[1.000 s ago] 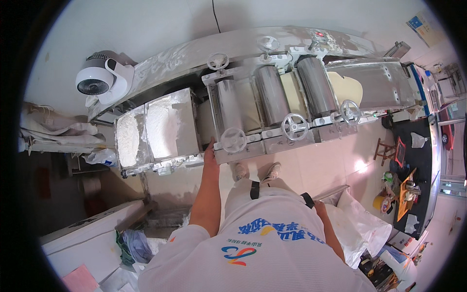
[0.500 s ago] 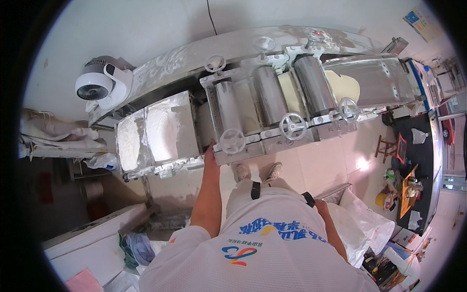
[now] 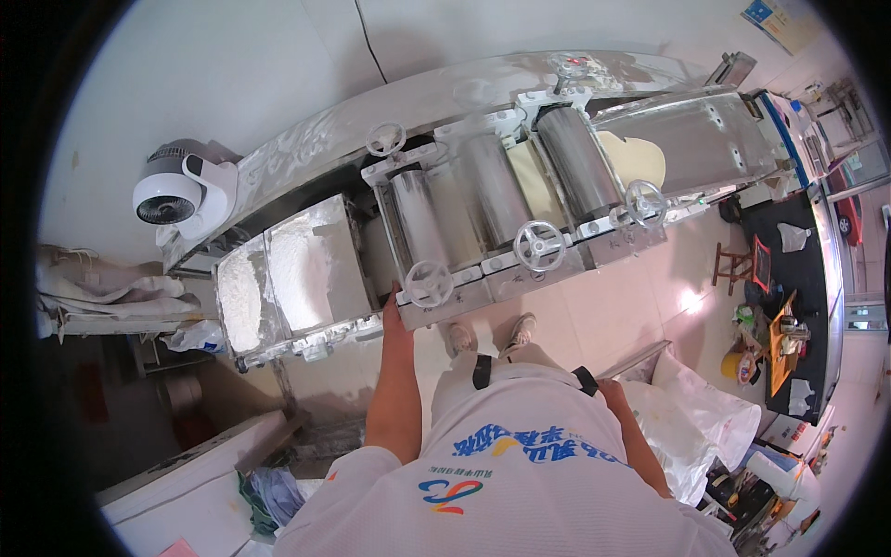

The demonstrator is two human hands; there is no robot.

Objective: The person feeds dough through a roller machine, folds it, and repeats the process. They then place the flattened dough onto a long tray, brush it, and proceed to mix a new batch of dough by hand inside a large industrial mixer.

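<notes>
My left hand point(image 3: 393, 306) touches the front edge of a steel rolling machine point(image 3: 445, 306), left of the lowest handwheel point(image 3: 429, 284); its fingers are mostly hidden. Three steel rollers point(image 3: 501, 190) lie across the machine, with pale dough sheet point(image 3: 626, 158) showing between and right of them. Left of the rollers, trays point(image 3: 348, 278) hold white flour point(image 3: 299, 269). My right hand point(image 3: 611, 395) hangs by my right hip, near the dark strap point(image 3: 585, 381); its fingers are too hidden to read.
A white fan point(image 3: 165, 200) stands at the back left, above a shelf with cloths point(image 3: 111, 288). A black counter point(image 3: 789, 288) with an orange board point(image 3: 780, 353) runs along the right, beside a wooden stool point(image 3: 731, 265). White sacks point(image 3: 696, 408) lie behind my right arm.
The view has tilted and shifted slightly, so the machine's left end sits lower. My left hand stays at the machine's edge and my right hand by my hip.
</notes>
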